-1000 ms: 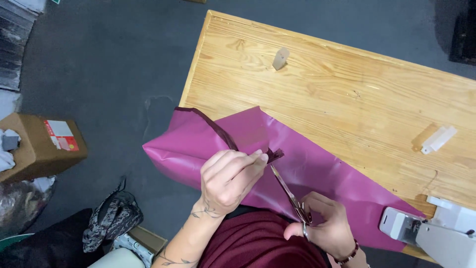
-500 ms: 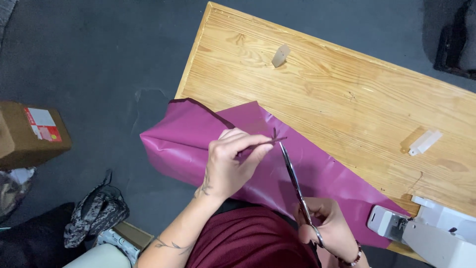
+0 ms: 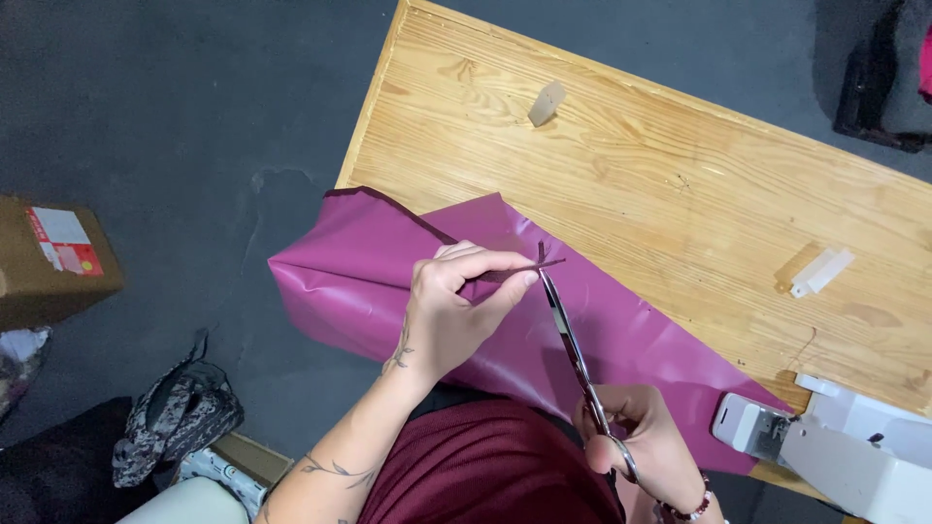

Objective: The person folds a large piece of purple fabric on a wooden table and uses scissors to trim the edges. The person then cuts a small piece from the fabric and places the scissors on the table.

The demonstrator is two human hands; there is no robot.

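Your left hand pinches a thin strip of the magenta fabric between pressed-together fingers, while your right hand grips the scissors. The blades have advanced to the pinched strip since a second ago, so the cut looks underway. The fabric drapes off the wooden counter.

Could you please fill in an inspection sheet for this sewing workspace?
Surface: wooden table, mostly bare.
Job's things: magenta fabric hanging off the table edge; scissors at a thin strip.
Clutter: two small pale blocks.
Grippers: left hand pinches the strip; right hand holds the scissors.
Cables: nothing seen.
Surroundings: white sewing machine, cardboard box, patterned bag, dark floor.
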